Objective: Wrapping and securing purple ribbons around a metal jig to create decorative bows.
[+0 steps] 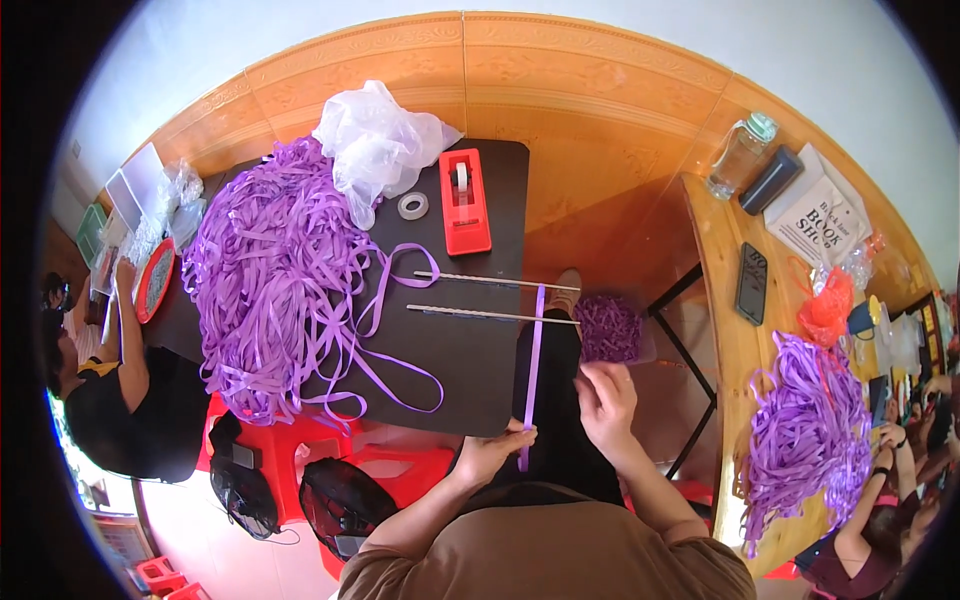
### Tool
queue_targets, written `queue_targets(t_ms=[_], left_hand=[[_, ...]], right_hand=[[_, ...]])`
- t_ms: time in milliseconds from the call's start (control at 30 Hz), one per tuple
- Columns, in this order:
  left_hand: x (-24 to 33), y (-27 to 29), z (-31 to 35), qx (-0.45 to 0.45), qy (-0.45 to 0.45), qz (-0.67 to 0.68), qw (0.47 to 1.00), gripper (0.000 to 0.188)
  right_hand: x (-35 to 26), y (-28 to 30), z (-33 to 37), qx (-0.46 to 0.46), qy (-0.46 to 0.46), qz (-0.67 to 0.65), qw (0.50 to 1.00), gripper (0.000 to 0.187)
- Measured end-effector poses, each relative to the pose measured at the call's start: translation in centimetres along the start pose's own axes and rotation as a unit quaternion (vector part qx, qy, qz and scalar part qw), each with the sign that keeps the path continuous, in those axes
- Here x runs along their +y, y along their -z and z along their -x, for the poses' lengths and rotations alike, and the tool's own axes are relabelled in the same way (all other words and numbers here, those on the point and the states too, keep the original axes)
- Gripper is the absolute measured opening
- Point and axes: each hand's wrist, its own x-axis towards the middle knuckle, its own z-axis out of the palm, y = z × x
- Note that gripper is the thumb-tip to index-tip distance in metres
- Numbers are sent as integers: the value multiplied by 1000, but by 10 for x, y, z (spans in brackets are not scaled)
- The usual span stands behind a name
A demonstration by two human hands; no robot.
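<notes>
A flat purple ribbon [533,375] is looped over two thin metal rods [490,314] that stick out past the right edge of the dark table. My left hand [487,457] pinches the ribbon near its lower end, between thumb and finger, close to the table's front corner. To the right of the ribbon hovers my right hand [607,408], apart from it, fingers loosely bent with nothing visible in them. A large heap of purple ribbon [280,290] covers the table's left side, and loose strands trail from it toward the rods.
A red tape dispenser [465,225], a tape roll [412,206] and a white plastic bag [375,140] lie on the dark table [455,375]. A bin of purple pieces [611,330] stands below the rods. The wooden table [722,270] holds a phone [751,284] and more ribbon [808,435]. Other people sit at both sides.
</notes>
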Motion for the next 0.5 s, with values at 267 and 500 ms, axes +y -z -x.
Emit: queue_targets(t_ms=[267, 500], left_hand=[[1, -1, 2, -19, 30, 14, 999, 5], [-1, -1, 4, -31, 12, 45, 998, 5]], right_hand=[[-3, -24, -48, -1, 317, 120, 941, 36], [-11, -25, -42, -12, 360, 130, 924, 20]])
